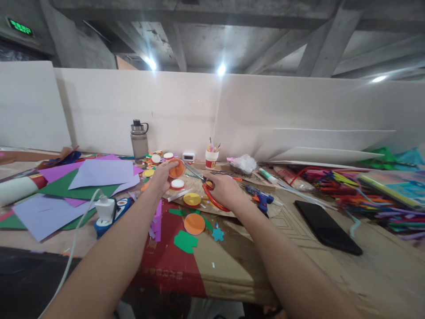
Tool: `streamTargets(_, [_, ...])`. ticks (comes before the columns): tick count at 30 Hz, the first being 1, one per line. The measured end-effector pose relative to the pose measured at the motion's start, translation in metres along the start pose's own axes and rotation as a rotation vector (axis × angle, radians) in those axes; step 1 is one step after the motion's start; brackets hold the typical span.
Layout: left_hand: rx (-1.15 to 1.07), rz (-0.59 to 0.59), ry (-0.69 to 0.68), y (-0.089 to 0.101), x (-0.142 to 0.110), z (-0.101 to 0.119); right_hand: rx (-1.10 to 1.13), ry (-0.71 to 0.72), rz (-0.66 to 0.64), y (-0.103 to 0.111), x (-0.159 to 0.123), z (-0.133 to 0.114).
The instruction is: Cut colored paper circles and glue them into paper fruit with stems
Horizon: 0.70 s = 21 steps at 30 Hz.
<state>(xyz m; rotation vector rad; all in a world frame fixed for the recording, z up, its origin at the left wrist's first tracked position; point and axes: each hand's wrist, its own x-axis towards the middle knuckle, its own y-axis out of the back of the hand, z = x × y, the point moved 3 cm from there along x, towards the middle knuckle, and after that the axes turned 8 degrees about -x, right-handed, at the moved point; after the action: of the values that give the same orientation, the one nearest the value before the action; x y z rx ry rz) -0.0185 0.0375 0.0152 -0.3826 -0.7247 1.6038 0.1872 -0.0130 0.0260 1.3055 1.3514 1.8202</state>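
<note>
1. While the left hand (162,177) pinched an orange disc (176,169) at its edge, the right hand (222,188) gripped the scissors (202,178), blades aimed at the rim; contact, I couldn't tell!
2. Up off the counter (63,243) went that hold, probably to give the blades free room.
3. Below, an orange circle (194,224) lay flat, green scrap (186,242) just beside it and blue star (218,234) near, apparently all within easy reach.
4. Sticks (210,145) stood upright in a cup (211,155), likely to keep them together, and the glue gun (264,200) sat handily right of the right hand.
5. Now the writing: a green sign (20,27) seemed to say EXIT; the cup's red label was too small, the characters on the red panel (166,252) too faint.
</note>
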Motion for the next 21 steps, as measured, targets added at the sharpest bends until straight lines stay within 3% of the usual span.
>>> streamTargets(12, [0.154,-0.110,-0.022,0.0011,0.0039,0.0041,0.055,0.005,-0.028,-0.0018,0.0014,0.0078])
streamTargets(21, [0.132,-0.069,0.039,0.0060,0.0063,0.0038,0.084,0.012,-0.070,0.0009,0.0020,0.0087])
